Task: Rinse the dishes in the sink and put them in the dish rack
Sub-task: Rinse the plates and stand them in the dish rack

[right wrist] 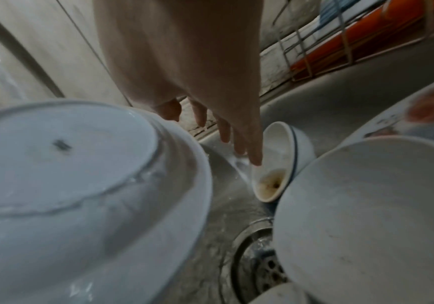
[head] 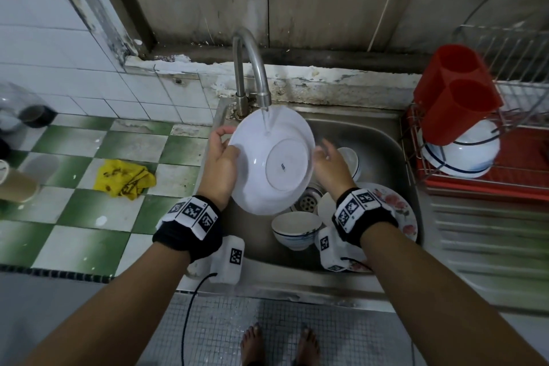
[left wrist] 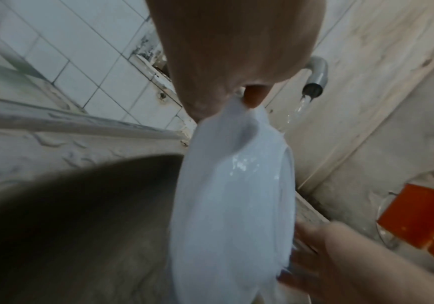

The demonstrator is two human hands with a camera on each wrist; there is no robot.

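My left hand [head: 227,142] grips the left rim of a white plate [head: 271,163], which is tilted with its underside toward me. Water from the tap [head: 249,65] falls on the plate's upper part. In the left wrist view my thumb and fingers [left wrist: 247,98] pinch the plate [left wrist: 231,195] at its top edge. My right hand [head: 326,156] is at the plate's right rim with straight fingers [right wrist: 226,127] and holds nothing. Below, in the sink [head: 371,140], lie a blue-rimmed bowl [head: 297,230], a small dirty bowl [right wrist: 280,160] and a floral plate [head: 398,211].
A wire dish rack [head: 505,169] on a red tray stands to the right of the sink, with a blue-rimmed bowl [head: 463,154] and a red cutlery holder [head: 457,98] in it. A yellow cloth [head: 123,178] lies on the chequered counter to the left. The drain [head: 307,202] is under the plate.
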